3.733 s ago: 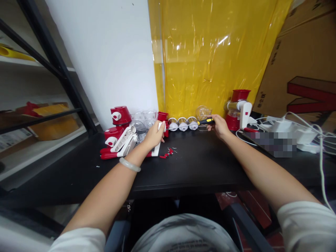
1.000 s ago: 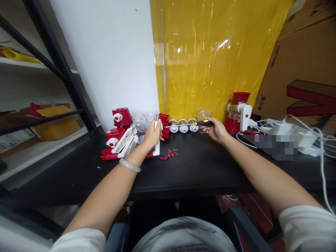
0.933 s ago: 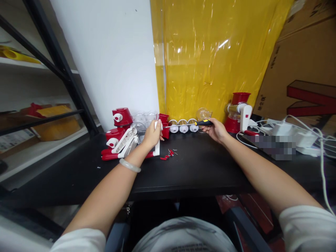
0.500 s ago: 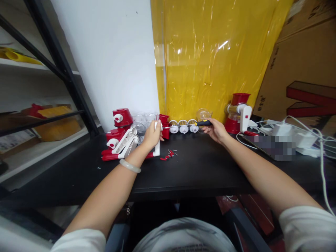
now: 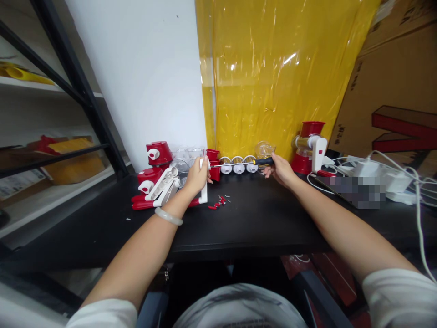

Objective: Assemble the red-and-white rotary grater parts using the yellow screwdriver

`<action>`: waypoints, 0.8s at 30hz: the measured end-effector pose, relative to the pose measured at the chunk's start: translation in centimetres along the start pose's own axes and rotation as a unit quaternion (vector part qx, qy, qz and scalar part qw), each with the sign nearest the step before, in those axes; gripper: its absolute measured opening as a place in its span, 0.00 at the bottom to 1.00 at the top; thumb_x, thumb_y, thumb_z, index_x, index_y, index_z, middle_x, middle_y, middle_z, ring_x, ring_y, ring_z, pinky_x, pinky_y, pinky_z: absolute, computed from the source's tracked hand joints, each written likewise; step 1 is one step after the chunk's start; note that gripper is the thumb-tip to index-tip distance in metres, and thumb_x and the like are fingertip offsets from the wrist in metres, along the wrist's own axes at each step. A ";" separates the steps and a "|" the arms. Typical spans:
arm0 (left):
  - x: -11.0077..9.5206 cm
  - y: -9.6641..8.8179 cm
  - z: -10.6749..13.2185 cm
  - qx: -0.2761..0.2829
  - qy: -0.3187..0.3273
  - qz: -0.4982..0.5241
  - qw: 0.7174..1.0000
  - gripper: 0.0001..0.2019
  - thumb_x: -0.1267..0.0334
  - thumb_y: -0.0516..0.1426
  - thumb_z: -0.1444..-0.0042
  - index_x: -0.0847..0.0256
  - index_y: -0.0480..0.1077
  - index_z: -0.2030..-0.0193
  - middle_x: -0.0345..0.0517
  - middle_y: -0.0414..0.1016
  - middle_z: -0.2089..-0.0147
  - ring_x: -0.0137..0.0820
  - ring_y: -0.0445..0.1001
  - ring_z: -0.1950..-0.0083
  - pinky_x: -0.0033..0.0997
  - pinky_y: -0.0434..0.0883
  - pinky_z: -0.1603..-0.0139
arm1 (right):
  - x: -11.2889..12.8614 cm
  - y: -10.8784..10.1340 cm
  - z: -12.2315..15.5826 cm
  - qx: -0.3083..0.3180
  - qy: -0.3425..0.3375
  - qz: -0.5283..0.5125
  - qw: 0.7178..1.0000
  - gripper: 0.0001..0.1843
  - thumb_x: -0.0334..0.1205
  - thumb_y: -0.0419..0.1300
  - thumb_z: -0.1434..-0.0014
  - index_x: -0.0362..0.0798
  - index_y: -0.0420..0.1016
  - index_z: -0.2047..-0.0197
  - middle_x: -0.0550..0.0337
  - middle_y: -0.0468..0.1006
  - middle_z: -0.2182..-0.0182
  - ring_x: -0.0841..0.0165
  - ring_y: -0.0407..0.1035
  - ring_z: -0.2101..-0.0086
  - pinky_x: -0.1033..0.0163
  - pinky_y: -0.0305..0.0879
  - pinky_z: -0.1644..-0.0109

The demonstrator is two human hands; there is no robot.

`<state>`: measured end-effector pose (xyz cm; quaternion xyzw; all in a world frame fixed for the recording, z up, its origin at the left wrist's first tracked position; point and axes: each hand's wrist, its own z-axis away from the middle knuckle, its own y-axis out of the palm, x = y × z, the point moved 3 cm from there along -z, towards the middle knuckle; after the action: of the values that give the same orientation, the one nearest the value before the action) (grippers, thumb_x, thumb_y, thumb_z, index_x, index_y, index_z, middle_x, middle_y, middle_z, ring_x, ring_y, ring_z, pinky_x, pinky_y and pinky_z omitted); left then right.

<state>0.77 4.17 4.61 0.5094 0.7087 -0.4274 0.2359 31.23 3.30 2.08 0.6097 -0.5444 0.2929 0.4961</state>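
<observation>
My left hand [image 5: 197,176] is closed around a white plastic crank handle [image 5: 205,162], most of it hidden by the fingers. My right hand [image 5: 282,170] grips the black-and-yellow handle of a screwdriver [image 5: 263,161]. The screwdriver lies level, its thin metal shaft pointing left and its tip meeting the white part at my left hand. On the table below lie small red pieces and screws [image 5: 221,200]. Beside my left wrist are several white crank arms with red grips [image 5: 163,187]. Behind the shaft stand several white-rimmed metal grater drums [image 5: 239,165].
Red grater housings [image 5: 159,153] and clear plastic cups [image 5: 186,154] stand at the back left. An assembled red-and-white grater [image 5: 309,148] stands at the right, near a dark tablet-like device [image 5: 348,189], white chargers and cables [image 5: 419,205]. A black-framed shelf [image 5: 90,114] borders the left side.
Both hands stay almost in place. My right hand's fingers have shifted slightly on the screwdriver handle, while the screwdriver's tip remains at the white part.
</observation>
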 end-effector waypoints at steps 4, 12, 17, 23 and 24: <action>0.1 0.0 -0.1 0.002 0.001 0.001 1.000 0.20 0.42 0.44 0.36 0.58 0.62 0.60 0.35 0.67 0.80 0.30 0.72 0.82 0.28 0.67 0.79 | -0.3 -0.3 -0.3 0.009 0.032 -0.009 0.999 0.16 0.54 0.55 0.39 0.49 0.62 0.64 0.61 0.73 0.82 0.66 0.69 0.84 0.62 0.68 0.81; 0.2 0.0 -0.2 0.001 0.001 -0.003 1.000 0.19 0.43 0.44 0.36 0.57 0.60 0.62 0.35 0.67 0.80 0.30 0.72 0.82 0.28 0.67 0.79 | -0.4 -0.9 -0.3 0.022 0.045 -0.005 0.999 0.12 0.48 0.54 0.45 0.50 0.64 0.61 0.63 0.75 0.79 0.67 0.70 0.83 0.63 0.67 0.78; 0.2 0.0 -0.1 -0.001 0.002 -0.010 1.000 0.19 0.43 0.44 0.35 0.57 0.60 0.62 0.35 0.67 0.80 0.30 0.72 0.82 0.28 0.67 0.79 | -0.4 -0.9 -0.3 0.012 0.046 -0.006 0.999 0.10 0.45 0.54 0.46 0.49 0.64 0.62 0.62 0.76 0.78 0.66 0.71 0.82 0.61 0.69 0.76; 0.1 -0.1 0.0 -0.001 0.003 -0.012 1.000 0.19 0.44 0.44 0.35 0.58 0.61 0.60 0.35 0.68 0.80 0.30 0.72 0.82 0.27 0.66 0.80 | -0.2 -0.7 -0.1 0.016 0.040 -0.015 0.999 0.08 0.44 0.54 0.44 0.49 0.65 0.64 0.61 0.75 0.79 0.66 0.71 0.81 0.61 0.70 0.75; 0.2 -0.1 -0.1 -0.004 0.002 -0.012 1.000 0.19 0.45 0.44 0.35 0.58 0.62 0.60 0.35 0.68 0.80 0.31 0.72 0.82 0.27 0.66 0.80 | -0.2 -0.6 0.0 0.017 0.038 -0.013 0.999 0.08 0.44 0.54 0.44 0.49 0.65 0.64 0.61 0.75 0.79 0.67 0.71 0.82 0.62 0.69 0.76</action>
<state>0.65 4.28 4.54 0.5007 0.7170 -0.4266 0.2308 31.79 3.35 1.77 0.6134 -0.5120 0.3185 0.5100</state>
